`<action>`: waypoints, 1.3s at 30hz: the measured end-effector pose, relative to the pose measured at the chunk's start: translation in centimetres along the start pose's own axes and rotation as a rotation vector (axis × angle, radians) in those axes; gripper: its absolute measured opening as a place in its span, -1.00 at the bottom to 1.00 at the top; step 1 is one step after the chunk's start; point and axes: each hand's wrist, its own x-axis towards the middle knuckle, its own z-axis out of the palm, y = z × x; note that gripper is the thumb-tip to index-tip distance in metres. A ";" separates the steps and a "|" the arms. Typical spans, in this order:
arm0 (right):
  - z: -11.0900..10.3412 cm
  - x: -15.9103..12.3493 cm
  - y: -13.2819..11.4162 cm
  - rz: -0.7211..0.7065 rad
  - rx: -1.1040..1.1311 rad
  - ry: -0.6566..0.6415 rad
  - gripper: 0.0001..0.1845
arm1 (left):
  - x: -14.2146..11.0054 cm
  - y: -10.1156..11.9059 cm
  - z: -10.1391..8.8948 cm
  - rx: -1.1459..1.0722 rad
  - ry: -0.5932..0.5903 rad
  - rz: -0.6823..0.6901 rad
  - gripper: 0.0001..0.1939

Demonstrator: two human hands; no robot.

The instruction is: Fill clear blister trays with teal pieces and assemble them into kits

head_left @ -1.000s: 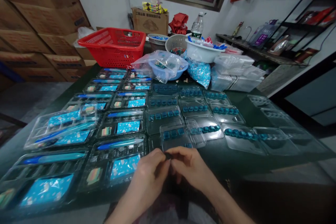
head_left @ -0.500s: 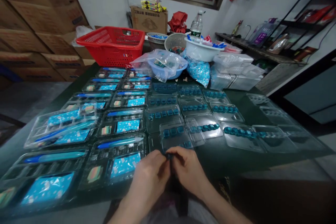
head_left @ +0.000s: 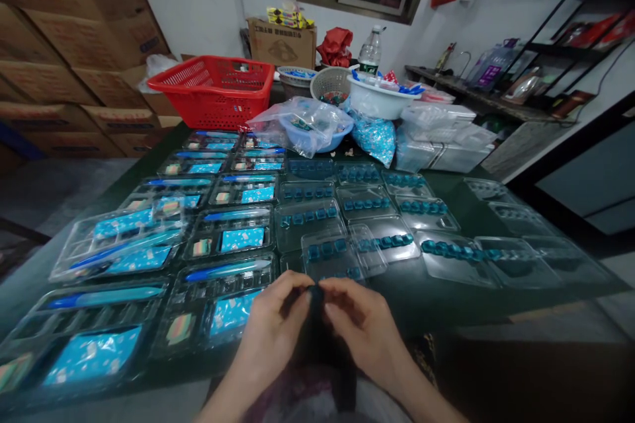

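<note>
My left hand (head_left: 275, 320) and my right hand (head_left: 362, 324) meet at the front edge of the dark green table (head_left: 417, 297). Between their fingertips they pinch a small dark piece (head_left: 315, 294), mostly hidden by my fingers. Just beyond my hands lies a clear plastic tray (head_left: 330, 258) holding a row of teal-blue pieces. To the left of my left hand sits a clear blister tray (head_left: 223, 297) with a blue pen-like stick and a blue printed card.
More clear trays cover the table in rows, blister trays on the left and teal-filled ones on the right. Behind them stand a red plastic basket (head_left: 213, 92), a bagged blue bowl (head_left: 302, 125) and a white bowl (head_left: 381, 96). Cardboard cartons (head_left: 59, 59) are stacked at the left.
My hands have risen slightly and turned inward around the dark piece, with the fingers now covering more of it. The whole view has shifted a little.
</note>
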 end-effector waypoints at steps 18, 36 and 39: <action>-2.6 0.5 1.0 0.217 0.302 0.028 -0.82 | 0.5 -0.5 0.8 -0.118 -0.128 -0.085 -0.78; -7.8 7.8 1.7 -0.227 -1.019 0.000 -0.71 | 0.8 0.4 -0.3 -0.818 -0.049 -0.641 -0.77; -7.5 7.8 1.3 -0.203 -1.094 -0.026 -0.73 | 1.0 0.7 -0.4 -0.865 -0.029 -0.710 -0.77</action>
